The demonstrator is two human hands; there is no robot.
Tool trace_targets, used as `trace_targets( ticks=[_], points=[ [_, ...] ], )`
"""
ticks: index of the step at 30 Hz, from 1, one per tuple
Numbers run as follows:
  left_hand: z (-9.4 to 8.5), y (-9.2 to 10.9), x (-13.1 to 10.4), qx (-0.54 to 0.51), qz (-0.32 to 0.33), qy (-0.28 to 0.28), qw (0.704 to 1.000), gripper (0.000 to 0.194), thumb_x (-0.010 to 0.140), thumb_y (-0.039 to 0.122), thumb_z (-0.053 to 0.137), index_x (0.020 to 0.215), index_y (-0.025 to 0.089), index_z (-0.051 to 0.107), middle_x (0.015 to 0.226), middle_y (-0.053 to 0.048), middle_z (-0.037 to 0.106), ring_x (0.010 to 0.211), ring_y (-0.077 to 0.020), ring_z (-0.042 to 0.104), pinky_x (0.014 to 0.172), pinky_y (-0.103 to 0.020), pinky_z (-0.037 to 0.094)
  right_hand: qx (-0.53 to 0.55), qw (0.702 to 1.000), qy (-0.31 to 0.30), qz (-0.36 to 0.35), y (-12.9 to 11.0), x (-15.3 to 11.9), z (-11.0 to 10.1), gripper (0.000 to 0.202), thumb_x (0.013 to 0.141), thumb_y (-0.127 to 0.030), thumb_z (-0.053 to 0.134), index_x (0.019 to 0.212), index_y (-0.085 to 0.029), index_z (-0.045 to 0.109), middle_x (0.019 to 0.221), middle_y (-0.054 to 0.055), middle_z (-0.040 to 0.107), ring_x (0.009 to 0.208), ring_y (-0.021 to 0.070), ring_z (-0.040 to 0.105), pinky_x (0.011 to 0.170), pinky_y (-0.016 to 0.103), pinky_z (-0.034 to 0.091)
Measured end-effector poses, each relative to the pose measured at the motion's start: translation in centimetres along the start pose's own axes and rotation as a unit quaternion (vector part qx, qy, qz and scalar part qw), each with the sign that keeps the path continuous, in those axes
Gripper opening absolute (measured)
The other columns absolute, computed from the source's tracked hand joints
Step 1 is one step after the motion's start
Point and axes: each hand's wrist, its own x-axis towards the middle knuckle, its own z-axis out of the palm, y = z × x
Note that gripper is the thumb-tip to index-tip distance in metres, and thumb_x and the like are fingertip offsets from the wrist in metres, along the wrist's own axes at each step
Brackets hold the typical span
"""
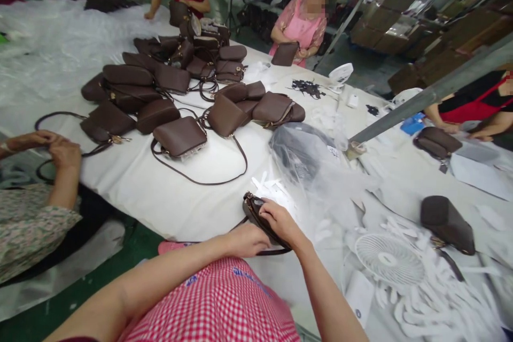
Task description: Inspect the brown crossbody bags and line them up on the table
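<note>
A small dark brown handbag point(256, 214) is tilted at the table edge, close to my apron. My right hand point(279, 220) grips its upper side, thumb and fingers closed along the zipped opening. My left hand point(249, 239) is closed at its near lower side; its fingertips are partly hidden against the bag. The bag's thin strap point(276, 252) loops below both hands. Just beyond lie white paper strips point(272, 188) and a dark bag wrapped in clear plastic point(300, 152).
A pile of brown handbags point(180, 136) covers the table's far left. At right are a white fan point(389, 259), a heap of white strips point(436, 304), another brown bag point(447, 222) and a slanted metal pole point(433, 91). Co-workers handle bags around the table, one point(60, 155) close at left.
</note>
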Motion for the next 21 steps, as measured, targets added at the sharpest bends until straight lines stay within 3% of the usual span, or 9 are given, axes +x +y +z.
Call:
trace_targets(
  ticks=[2, 4, 5, 7, 10, 13, 16, 18, 21],
  points=[
    [-1.6, -2.1, -0.3, 0.046, -0.050, 0.127, 0.990, 0.030, 0.083, 0.009, 0.043, 0.102, 0.019, 0.065, 0.098, -0.005, 0.068, 0.094, -0.0189, 0.062, 0.090, -0.032, 0.048, 0.000, 1.000, 0.019, -0.001, 0.6, -1.0, -0.2, 0.018, 0.088, -0.021, 0.045, 0.081, -0.022, 0.062, 0.107, 0.008, 0.065, 0.112, 0.0226, 0.056, 0.095, 0.037, 0.041],
    [-3.3, -4.4, -0.1, 0.091, -0.068, 0.217, 0.970, 0.046, 0.078, 0.003, 0.042, 0.118, 0.018, 0.058, 0.119, -0.009, 0.062, 0.113, -0.0212, 0.054, 0.101, -0.039, 0.043, 0.009, 1.000, 0.019, 0.006, 0.9, -1.8, -0.5, 0.019, 0.089, -0.022, 0.044, 0.082, -0.022, 0.062, 0.109, 0.008, 0.066, 0.124, 0.0230, 0.051, 0.100, 0.038, 0.038],
    [-4.1, -5.4, 0.3, 0.113, -0.062, 0.216, 0.968, 0.054, 0.075, 0.002, 0.043, 0.125, 0.018, 0.054, 0.130, -0.010, 0.057, 0.122, -0.0224, 0.049, 0.106, -0.041, 0.038, 0.012, 1.000, 0.014, 0.009, 0.9, -2.0, -0.5, 0.019, 0.089, -0.022, 0.044, 0.083, -0.022, 0.062, 0.109, 0.007, 0.067, 0.127, 0.0228, 0.049, 0.102, 0.039, 0.036],
    [-5.1, -7.0, 1.2, 0.152, -0.039, 0.157, 0.975, 0.060, 0.074, 0.002, 0.046, 0.132, 0.018, 0.049, 0.140, -0.012, 0.050, 0.129, -0.0240, 0.042, 0.110, -0.044, 0.033, 0.019, 1.000, 0.000, 0.011, 0.7, -2.2, -0.5, 0.019, 0.090, -0.023, 0.044, 0.083, -0.022, 0.062, 0.110, 0.008, 0.067, 0.128, 0.0229, 0.048, 0.103, 0.039, 0.036],
    [-5.7, -8.0, 2.5, 0.177, -0.013, 0.082, 0.981, 0.046, 0.080, 0.007, 0.051, 0.125, 0.019, 0.055, 0.125, -0.010, 0.061, 0.117, -0.0229, 0.052, 0.103, -0.039, 0.039, 0.039, 0.999, -0.005, 0.017, 0.2, -2.3, -0.4, 0.018, 0.090, -0.026, 0.047, 0.081, -0.022, 0.062, 0.117, 0.009, 0.064, 0.124, 0.0235, 0.051, 0.103, 0.039, 0.036],
    [-5.9, -7.8, 2.4, 0.182, -0.002, 0.070, 0.981, 0.034, 0.082, 0.012, 0.054, 0.115, 0.021, 0.062, 0.106, -0.007, 0.068, 0.102, -0.0220, 0.058, 0.094, -0.035, 0.042, 0.086, 0.995, 0.041, 0.033, -0.5, -2.3, -0.9, 0.018, 0.090, -0.032, 0.050, 0.080, -0.021, 0.061, 0.122, 0.009, 0.061, 0.121, 0.0238, 0.051, 0.104, 0.039, 0.036],
    [-6.5, -7.3, 1.3, 0.192, 0.009, 0.057, 0.980, 0.028, 0.083, 0.011, 0.051, 0.104, 0.023, 0.066, 0.095, -0.006, 0.068, 0.094, -0.0213, 0.058, 0.089, -0.033, 0.042, 0.160, 0.982, 0.082, 0.063, -1.5, -1.5, -2.0, 0.020, 0.091, -0.037, 0.049, 0.082, -0.022, 0.059, 0.094, 0.005, 0.066, 0.093, 0.0207, 0.062, 0.090, 0.037, 0.045],
    [-6.9, -6.9, 0.6, 0.206, 0.018, 0.041, 0.977, 0.026, 0.083, 0.009, 0.049, 0.097, 0.022, 0.067, 0.088, -0.006, 0.068, 0.088, -0.0210, 0.059, 0.086, -0.033, 0.042, 0.165, 0.979, 0.091, 0.076, -2.4, -0.4, -2.6, 0.021, 0.092, -0.038, 0.048, 0.084, -0.023, 0.060, 0.072, 0.000, 0.060, 0.070, 0.0177, 0.059, 0.076, 0.033, 0.048],
    [-7.0, -6.2, -0.1, 0.216, 0.028, 0.034, 0.975, 0.027, 0.083, 0.008, 0.047, 0.101, 0.020, 0.063, 0.089, -0.007, 0.066, 0.085, -0.0221, 0.058, 0.082, -0.033, 0.043, 0.029, 0.997, 0.067, 0.027, -3.7, 1.4, -2.7, 0.018, 0.089, -0.032, 0.053, 0.083, -0.023, 0.067, 0.074, 0.002, 0.059, 0.073, 0.0180, 0.057, 0.073, 0.031, 0.045]
  ],
)
